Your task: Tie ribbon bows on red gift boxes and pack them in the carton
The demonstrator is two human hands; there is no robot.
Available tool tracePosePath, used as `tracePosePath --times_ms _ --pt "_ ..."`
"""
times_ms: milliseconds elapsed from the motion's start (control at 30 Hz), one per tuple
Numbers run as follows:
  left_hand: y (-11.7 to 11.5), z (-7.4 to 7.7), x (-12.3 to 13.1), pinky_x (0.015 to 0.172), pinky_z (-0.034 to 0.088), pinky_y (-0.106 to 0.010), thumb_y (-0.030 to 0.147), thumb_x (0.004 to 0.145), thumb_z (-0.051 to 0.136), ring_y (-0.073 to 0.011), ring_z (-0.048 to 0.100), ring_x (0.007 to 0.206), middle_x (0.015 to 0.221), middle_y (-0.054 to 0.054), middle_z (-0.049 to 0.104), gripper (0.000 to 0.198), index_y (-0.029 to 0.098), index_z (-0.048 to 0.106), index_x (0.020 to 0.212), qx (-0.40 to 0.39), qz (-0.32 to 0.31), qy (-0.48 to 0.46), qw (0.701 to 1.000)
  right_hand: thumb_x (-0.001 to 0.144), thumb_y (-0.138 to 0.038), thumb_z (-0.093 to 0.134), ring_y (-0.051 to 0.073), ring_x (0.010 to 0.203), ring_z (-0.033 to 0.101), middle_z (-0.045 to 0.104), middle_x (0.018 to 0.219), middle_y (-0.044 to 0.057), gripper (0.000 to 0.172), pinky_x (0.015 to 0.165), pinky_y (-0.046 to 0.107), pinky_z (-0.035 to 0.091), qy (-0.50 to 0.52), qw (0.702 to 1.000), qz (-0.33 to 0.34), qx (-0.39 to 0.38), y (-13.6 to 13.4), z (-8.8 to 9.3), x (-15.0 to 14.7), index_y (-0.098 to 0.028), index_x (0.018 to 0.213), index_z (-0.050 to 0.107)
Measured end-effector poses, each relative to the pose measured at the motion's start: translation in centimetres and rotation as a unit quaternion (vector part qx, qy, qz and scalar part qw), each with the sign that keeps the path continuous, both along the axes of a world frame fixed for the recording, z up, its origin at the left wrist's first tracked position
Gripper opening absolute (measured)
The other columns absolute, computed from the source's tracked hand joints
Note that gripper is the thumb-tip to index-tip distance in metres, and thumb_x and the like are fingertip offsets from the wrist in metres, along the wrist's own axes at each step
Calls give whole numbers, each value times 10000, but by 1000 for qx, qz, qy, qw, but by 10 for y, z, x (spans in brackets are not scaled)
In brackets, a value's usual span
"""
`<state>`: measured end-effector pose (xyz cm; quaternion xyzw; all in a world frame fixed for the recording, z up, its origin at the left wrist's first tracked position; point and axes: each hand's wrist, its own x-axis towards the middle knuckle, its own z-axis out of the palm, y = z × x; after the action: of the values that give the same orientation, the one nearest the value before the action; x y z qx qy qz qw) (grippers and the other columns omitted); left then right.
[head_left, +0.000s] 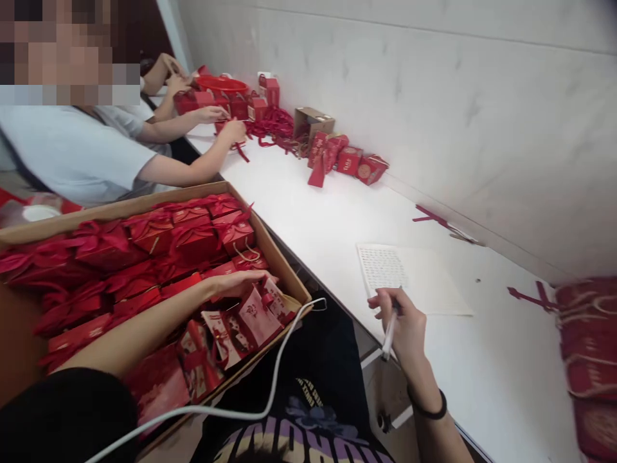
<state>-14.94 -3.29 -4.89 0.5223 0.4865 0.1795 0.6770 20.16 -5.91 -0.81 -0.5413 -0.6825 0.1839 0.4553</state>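
My right hand [402, 321] is closed around a pen [390, 331], above the near edge of the white table. Just beyond it lies a sheet of paper [383, 265] with rows of handwriting on its left part. My left hand [241, 283] reaches into a cardboard box [270, 241] on my left, palm down with the fingers stretched out over the boxes. Red gift boxes [193, 238] with ribbon bows fill much of it. Close to my left fingers stands a pink printed gift box [260, 315]; whether they touch it is hard to tell.
A white cable [277, 373] runs across the cardboard box's near corner. Along the wall stand more red boxes [349, 161], a small open carton [313, 122] and a ribbon pile [274, 125]. A co-worker's hands [234, 132] handle ribbon. Red packages [590, 360] stand at right.
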Motion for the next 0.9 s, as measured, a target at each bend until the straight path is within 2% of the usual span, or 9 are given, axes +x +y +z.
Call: tracePosePath --times_ms 133,200,267,367,467,567,667,767,900 --pt "32 28 -10 661 426 -179 430 702 644 -164 620 881 1048 -45 692 401 213 669 1038 -79 -41 55 995 877 -573 456 179 537 619 654 649 58 433 429 254 512 66 989 -111 -66 -2 -2 64 -163 861 591" --pt "56 56 -7 646 398 -147 306 707 657 -149 617 849 933 -37 715 259 157 706 914 -18 -38 193 980 878 -592 433 181 543 615 643 643 58 463 411 253 505 94 985 -127 -63 -4 -1 90 -159 898 595" --pt "81 92 6 688 376 -143 209 784 569 -119 601 757 760 -14 700 178 91 699 817 78 -51 329 940 877 -609 420 182 568 613 635 668 60 491 397 249 496 116 985 -117 -60 -1 1 111 -157 937 603" --pt "111 141 54 776 343 -149 199 832 517 -94 556 776 788 12 674 219 68 666 924 247 -87 406 876 862 -639 403 179 615 597 611 726 71 541 383 239 478 141 984 -89 -70 15 -1 132 -150 904 632" --pt "129 163 132 785 356 -177 276 831 516 -124 565 833 914 -25 675 271 114 652 1000 331 -164 360 857 813 -636 453 156 582 544 559 674 52 542 361 216 436 158 980 -66 -97 43 -7 135 -134 798 658" --pt "138 152 219 806 374 -223 238 753 571 -167 579 860 942 -53 678 221 126 682 907 374 -250 331 829 757 -568 517 121 515 481 511 624 11 448 326 183 356 232 963 -48 -127 69 -17 125 -134 758 631" --pt "147 120 289 833 392 -264 198 659 620 -213 589 869 770 -71 676 121 127 684 732 355 -265 352 825 747 -524 515 93 420 433 504 591 -29 358 300 169 291 278 949 -49 -140 83 -32 117 -169 781 549" --pt "158 86 329 771 437 -278 201 641 614 -210 606 760 609 -60 637 88 129 664 640 318 -286 342 837 756 -521 521 76 349 405 518 544 -42 339 303 174 298 285 945 -37 -156 87 -45 117 -195 697 450" --pt "176 56 348 641 472 -288 263 605 662 -201 603 612 542 -69 624 152 123 637 549 236 -320 326 858 780 -515 541 73 350 418 515 503 -42 363 318 166 320 283 942 -32 -180 87 -51 123 -195 646 434"
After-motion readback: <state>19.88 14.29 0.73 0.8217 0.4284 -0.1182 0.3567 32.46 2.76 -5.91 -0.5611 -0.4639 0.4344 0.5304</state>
